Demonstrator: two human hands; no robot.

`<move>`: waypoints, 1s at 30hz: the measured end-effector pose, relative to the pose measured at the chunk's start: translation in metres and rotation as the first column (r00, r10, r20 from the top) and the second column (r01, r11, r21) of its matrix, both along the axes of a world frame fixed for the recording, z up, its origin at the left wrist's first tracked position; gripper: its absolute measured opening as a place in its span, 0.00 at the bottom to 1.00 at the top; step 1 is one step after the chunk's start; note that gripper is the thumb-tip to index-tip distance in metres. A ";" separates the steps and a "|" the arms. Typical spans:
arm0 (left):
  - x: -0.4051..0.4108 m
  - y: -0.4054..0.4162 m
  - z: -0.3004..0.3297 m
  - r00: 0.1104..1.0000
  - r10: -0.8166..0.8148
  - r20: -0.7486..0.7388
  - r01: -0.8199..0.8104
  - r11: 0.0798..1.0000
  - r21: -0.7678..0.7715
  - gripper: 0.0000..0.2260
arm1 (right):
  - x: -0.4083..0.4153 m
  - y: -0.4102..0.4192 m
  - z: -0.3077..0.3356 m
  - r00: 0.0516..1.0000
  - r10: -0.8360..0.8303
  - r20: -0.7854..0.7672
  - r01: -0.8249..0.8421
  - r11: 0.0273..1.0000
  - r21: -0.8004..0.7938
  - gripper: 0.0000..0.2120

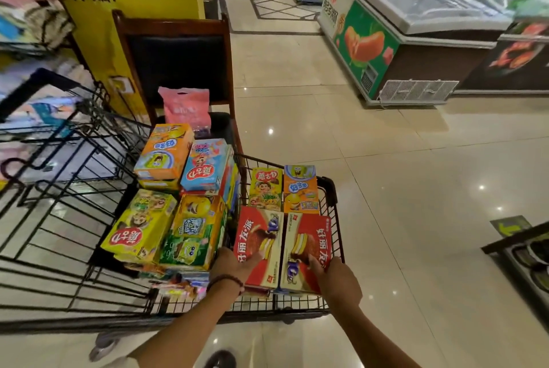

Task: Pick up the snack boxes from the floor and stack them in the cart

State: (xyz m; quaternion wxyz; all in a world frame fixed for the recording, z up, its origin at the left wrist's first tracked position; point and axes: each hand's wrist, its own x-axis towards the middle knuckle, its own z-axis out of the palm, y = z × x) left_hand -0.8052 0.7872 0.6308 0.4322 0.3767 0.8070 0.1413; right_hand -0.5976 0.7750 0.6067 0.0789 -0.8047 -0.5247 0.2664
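A supermarket: chest freezers (416, 10) along a tiled aisle, wire cart (332, 189), probably stocked shelves (26, 10) left.

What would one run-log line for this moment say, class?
stage: placing | left hand: on left red pie box | right hand: on right red pie box | both boxes: in cart, side by side
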 end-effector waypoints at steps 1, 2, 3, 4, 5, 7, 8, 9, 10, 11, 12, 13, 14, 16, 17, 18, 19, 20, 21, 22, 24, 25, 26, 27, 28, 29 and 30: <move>-0.001 0.000 0.000 0.999 -0.033 -0.028 0.033 0.999 -0.008 0.27 | -0.001 0.000 0.000 1.000 0.001 0.003 -0.001 1.000 0.010 0.28; -0.002 0.000 0.000 0.997 -0.063 -0.052 0.062 0.998 -0.019 0.28 | -0.001 -0.001 0.001 1.000 0.000 0.004 0.000 1.000 0.020 0.28; -0.003 0.000 -0.001 0.995 -0.082 -0.062 0.080 0.996 -0.027 0.28 | -0.002 -0.001 0.002 1.000 -0.006 0.006 0.006 1.000 0.020 0.29; -0.004 0.000 -0.002 0.994 -0.094 -0.064 0.092 0.995 -0.031 0.27 | -0.003 -0.002 0.001 1.000 -0.008 0.006 0.008 1.000 0.019 0.29; -0.005 0.000 -0.002 0.993 -0.102 -0.067 0.100 0.995 -0.031 0.27 | -0.004 -0.002 0.002 1.000 -0.007 0.006 0.007 1.000 0.014 0.29; -0.006 0.001 -0.002 0.989 -0.125 -0.078 0.122 0.992 -0.043 0.28 | -0.005 -0.002 0.002 1.000 0.003 0.012 -0.003 1.000 0.010 0.30; -0.006 0.002 -0.001 0.986 -0.145 -0.086 0.141 0.989 -0.047 0.29 | -0.006 -0.002 0.004 1.000 0.004 0.023 -0.004 1.000 0.011 0.31; -0.006 0.003 0.001 0.980 -0.171 -0.099 0.167 0.985 -0.043 0.30 | -0.008 -0.002 0.007 0.999 -0.001 0.044 0.000 1.000 0.014 0.31; -0.006 0.004 0.003 0.969 -0.210 -0.127 0.207 0.978 -0.038 0.30 | -0.009 -0.001 0.012 0.997 -0.004 0.074 0.003 1.000 0.022 0.31; -0.006 0.005 0.006 0.948 -0.265 -0.175 0.263 0.964 -0.034 0.31 | -0.011 -0.001 0.017 0.994 -0.008 0.111 0.006 1.000 0.025 0.29; -0.007 0.007 0.009 0.915 -0.326 -0.238 0.328 0.944 -0.033 0.33 | -0.013 0.000 0.024 0.990 -0.012 0.143 0.007 0.999 0.032 0.28; -0.006 0.010 0.013 0.872 -0.384 -0.303 0.393 0.919 -0.033 0.34 | -0.013 0.001 0.029 0.984 -0.013 0.175 0.008 0.999 0.032 0.27; -0.005 0.013 0.020 0.827 -0.436 -0.356 0.457 0.889 -0.028 0.35 | -0.013 0.003 0.035 0.979 -0.016 0.202 0.008 0.999 0.041 0.25; -0.001 0.022 0.033 0.715 -0.547 -0.435 0.599 0.800 -0.022 0.36 | -0.012 0.002 0.046 0.969 -0.023 0.244 0.005 0.997 0.073 0.22; 0.002 0.027 0.040 0.645 -0.602 -0.471 0.672 0.740 -0.026 0.36 | -0.011 0.001 0.051 0.963 -0.026 0.267 0.002 0.996 0.090 0.21; 0.006 0.031 0.045 0.571 -0.647 -0.506 0.739 0.673 -0.026 0.35 | -0.010 -0.002 0.055 0.955 -0.034 0.294 0.003 0.995 0.104 0.21; 0.011 0.034 0.050 0.499 -0.680 -0.537 0.799 0.601 -0.019 0.34 | -0.008 -0.006 0.057 0.945 -0.044 0.325 0.007 0.993 0.114 0.20; 0.017 0.035 0.054 0.431 -0.705 -0.563 0.850 0.527 -0.009 0.33 | -0.006 -0.011 0.060 0.931 -0.059 0.359 0.014 0.992 0.127 0.20; 0.025 0.036 0.057 0.367 -0.728 -0.579 0.892 0.452 -0.002 0.32 | -0.003 -0.017 0.061 0.916 -0.078 0.393 0.026 0.990 0.135 0.20; 0.033 0.035 0.059 0.308 -0.749 -0.586 0.927 0.375 0.008 0.31 | 0.000 -0.025 0.063 0.899 -0.098 0.426 0.042 0.989 0.139 0.20; 0.052 0.031 0.060 0.179 -0.789 -0.587 0.976 0.218 0.005 0.29 | 0.006 -0.045 0.067 0.875 -0.150 0.461 0.095 0.986 0.140 0.20; 0.064 0.027 0.059 0.100 -0.798 -0.595 0.991 0.130 -0.008 0.29 | 0.009 -0.058 0.067 0.864 -0.182 0.469 0.131 0.981 0.140 0.20; 0.076 0.022 0.059 0.027 -0.796 -0.605 0.999 0.049 -0.020 0.29 | 0.013 -0.073 0.068 0.851 -0.215 0.479 0.162 0.975 0.149 0.20; 0.087 0.016 0.059 -0.038 -0.792 -0.609 0.999 -0.021 -0.035 0.30 | 0.017 -0.087 0.066 0.836 -0.249 0.488 0.195 0.968 0.160 0.20; 0.099 0.008 0.059 -0.099 -0.783 -0.613 0.995 -0.086 -0.051 0.30 | 0.021 -0.102 0.064 0.818 -0.286 0.499 0.230 0.958 0.173 0.20; 0.110 -0.001 0.059 -0.159 -0.765 -0.624 0.986 -0.150 -0.067 0.31 | 0.024 -0.118 0.064 0.798 -0.326 0.507 0.269 0.945 0.184 0.20; 0.119 -0.012 0.059 -0.214 -0.740 -0.638 0.974 -0.215 -0.077 0.31 | 0.026 -0.134 0.065 0.787 -0.353 0.507 0.297 0.936 0.190 0.21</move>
